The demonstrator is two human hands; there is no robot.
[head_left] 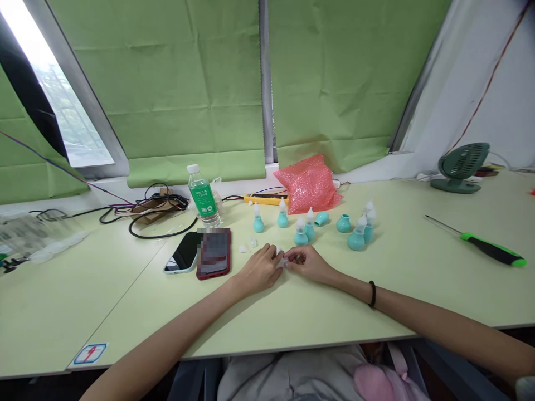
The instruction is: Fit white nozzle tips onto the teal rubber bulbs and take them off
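At frame centre, left hand (259,271) and right hand (308,262) together pinch a small clear cap (283,262), which could slip and roll toward the teal bulbs (356,239).

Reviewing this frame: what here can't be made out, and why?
Head view only:
- The small clear piece pinched between left hand and right hand: fingers cover most of it, too small to identify.
- Red phone: screen blurred out.
- Water bottle label: print too small to read.
- Clear packets at the left edge: distorted, contents unclear.
- Blue sticker on the table: symbol too small.
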